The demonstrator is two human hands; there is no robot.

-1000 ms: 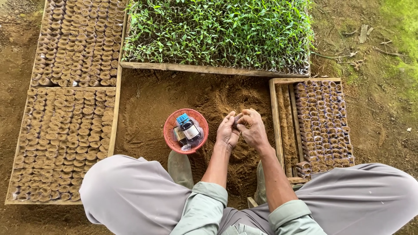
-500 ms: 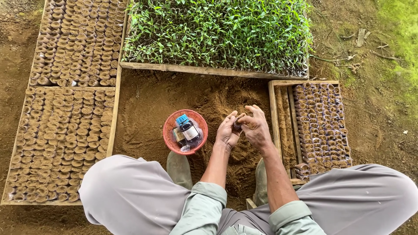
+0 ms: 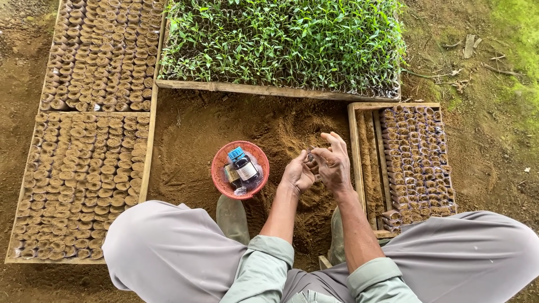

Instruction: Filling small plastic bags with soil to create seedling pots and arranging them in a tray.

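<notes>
**Ana:** While both hands work that close together over loose dirt, what worries you in the head view?

**Ben:** The small dark thing (image 3: 310,158) pinched between them. The left hand (image 3: 298,175) is curled with its fingertips closed on it, and the right hand (image 3: 335,164) meets it from the other side, thumb and forefinger closed on it, other fingers fanned out. It is too small to tell what it is. If the pinch loosens, it would drop onto the brown soil mound (image 3: 281,134) directly below and, being much the same colour, could be hard to find again.

**Ana:** And the red basket (image 3: 220,174)?

**Ben:** It sits on the soil just left of the left hand, holding a dark bottle with a blue cap (image 3: 243,166) and some clear wrapping. A careless sweep of the left forearm could tip it, I'd judge, since it rests on uneven ground.

**Ana:** Anything on the right side?

**Ben:** The wooden tray of filled pots (image 3: 415,163) is near the right elbow. Its near corner lies close to the knee, so a shift of the leg might knock the pots at that end over. The seedling bed (image 3: 281,45) is well apart, out of harm.
</notes>
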